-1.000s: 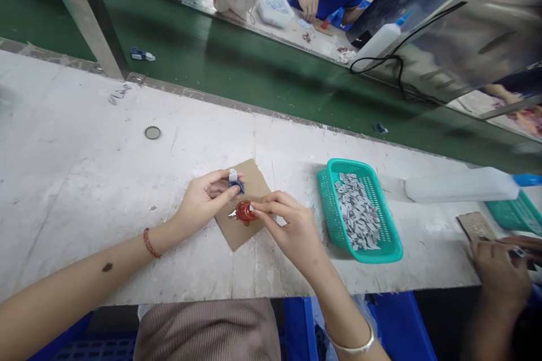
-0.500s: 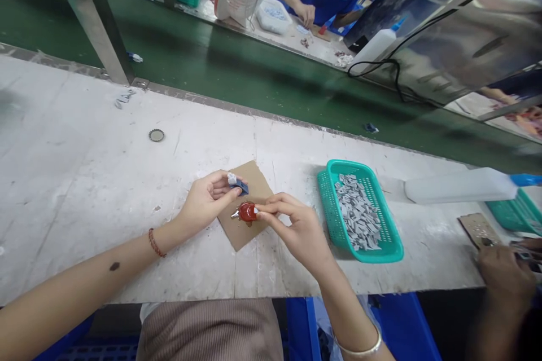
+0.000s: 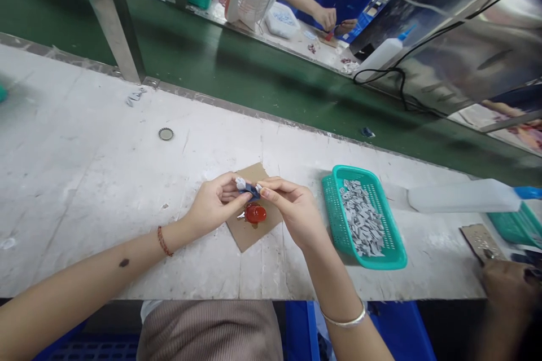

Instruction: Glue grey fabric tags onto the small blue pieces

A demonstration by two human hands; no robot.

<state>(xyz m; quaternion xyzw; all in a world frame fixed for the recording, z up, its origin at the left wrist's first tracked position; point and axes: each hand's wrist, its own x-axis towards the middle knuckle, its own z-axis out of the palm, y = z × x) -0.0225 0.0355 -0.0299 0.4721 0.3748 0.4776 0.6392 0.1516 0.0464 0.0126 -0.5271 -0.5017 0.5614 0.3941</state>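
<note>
My left hand (image 3: 215, 202) is closed on a small dark blue piece (image 3: 253, 189) that has a whitish part at its upper end. Against the right side of that piece, my right hand (image 3: 294, 208) pinches a tiny light grey piece (image 3: 258, 186) between thumb and fingertips; the two pieces seem to touch. Just below both hands, a glossy red object (image 3: 256, 214), wet-looking and with a shiny tip on its left, lies on a square of brown cardboard (image 3: 245, 240).
To the right stands a green basket (image 3: 398, 256) holding many small grey pieces. Beyond it lie a white bottle (image 3: 463, 196) and another cardboard piece (image 3: 480, 241) by a co-worker's hand (image 3: 508, 282). A bottle cap (image 3: 166, 133) lies left. Another person works across the green strip.
My right hand has moved up from the red object to the blue piece, bringing the tiny grey piece against it. My left hand still holds the blue piece.
</note>
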